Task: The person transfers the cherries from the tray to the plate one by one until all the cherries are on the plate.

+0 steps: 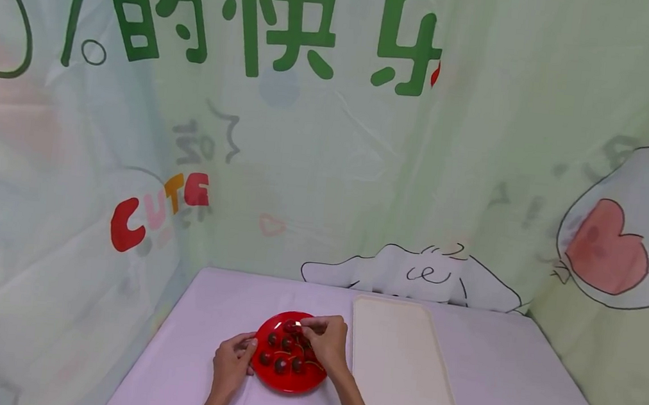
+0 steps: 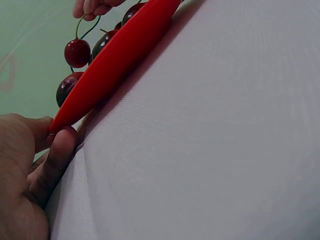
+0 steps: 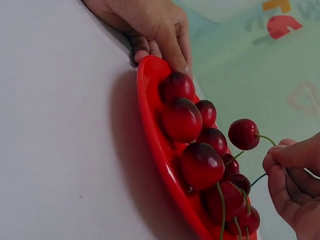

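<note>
A red plate point(image 1: 288, 382) bearing several dark red cherries point(image 1: 281, 365) with green stems stands on the table. My left hand point(image 1: 231, 365) pinches the plate's left rim between thumb and fingers; the left wrist view shows the thumb on top and a finger beneath. Over the plate's far right part, my right hand point(image 1: 328, 343) pinches a cherry stem. From that stem a cherry point(image 3: 243, 134) hangs just above the others in the right wrist view. A second, darker stem also runs to the right fingertips; where it ends is hidden.
A cream rectangular tray point(image 1: 403, 364) lies to the right of the plate on the pale lilac tablecloth point(image 1: 517, 386). Printed cloth curtains point(image 1: 313, 195) hang behind the table and along both sides.
</note>
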{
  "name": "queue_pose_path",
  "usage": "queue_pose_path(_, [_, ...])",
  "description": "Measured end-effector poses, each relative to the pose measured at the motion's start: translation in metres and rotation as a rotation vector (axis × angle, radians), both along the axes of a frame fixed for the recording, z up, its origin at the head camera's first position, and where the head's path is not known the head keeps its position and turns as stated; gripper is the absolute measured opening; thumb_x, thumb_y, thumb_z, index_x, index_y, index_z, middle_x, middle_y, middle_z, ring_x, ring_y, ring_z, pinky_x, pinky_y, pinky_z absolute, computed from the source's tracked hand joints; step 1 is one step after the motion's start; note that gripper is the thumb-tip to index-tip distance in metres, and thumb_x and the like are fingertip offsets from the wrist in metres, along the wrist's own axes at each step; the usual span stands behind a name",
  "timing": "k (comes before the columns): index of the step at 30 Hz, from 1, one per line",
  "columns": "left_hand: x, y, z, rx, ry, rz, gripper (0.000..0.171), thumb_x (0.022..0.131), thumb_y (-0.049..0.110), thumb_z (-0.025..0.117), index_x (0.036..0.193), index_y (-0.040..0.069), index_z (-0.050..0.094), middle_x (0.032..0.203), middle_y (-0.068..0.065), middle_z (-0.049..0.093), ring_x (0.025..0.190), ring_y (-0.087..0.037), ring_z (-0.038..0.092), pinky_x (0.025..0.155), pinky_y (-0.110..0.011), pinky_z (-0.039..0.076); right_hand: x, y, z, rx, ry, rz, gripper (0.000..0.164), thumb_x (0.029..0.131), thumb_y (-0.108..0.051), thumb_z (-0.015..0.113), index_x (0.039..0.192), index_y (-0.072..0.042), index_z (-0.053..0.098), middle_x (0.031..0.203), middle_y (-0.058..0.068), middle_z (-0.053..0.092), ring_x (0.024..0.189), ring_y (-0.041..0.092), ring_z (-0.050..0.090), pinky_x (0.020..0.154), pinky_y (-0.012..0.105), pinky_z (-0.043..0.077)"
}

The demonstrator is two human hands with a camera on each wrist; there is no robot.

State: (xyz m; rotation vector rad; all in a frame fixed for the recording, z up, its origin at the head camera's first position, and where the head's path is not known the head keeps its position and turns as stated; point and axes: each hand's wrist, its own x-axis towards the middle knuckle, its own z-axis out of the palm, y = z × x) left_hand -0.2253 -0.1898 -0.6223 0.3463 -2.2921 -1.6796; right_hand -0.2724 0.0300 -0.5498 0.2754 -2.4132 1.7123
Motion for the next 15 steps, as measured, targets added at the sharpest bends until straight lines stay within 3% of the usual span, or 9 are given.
queue_pose_path(15, [-0.002,-0.003,-0.006,-0.017,0.012,0.008,0.03,0.107,0.017,0.071,0.135,0.004,0.075,0.11,-0.014,0.079,0.05,-0.013,0.063,0.051,-0.024,0.059,-0.008,-0.014,-0.006,0.157,0.143,0.073,0.015,0.092,0.008,0.081,0.101,-0.002,0.087,0.092,0.01,0.085,0.081,0.014,0.076,0.075,0.029,0.068])
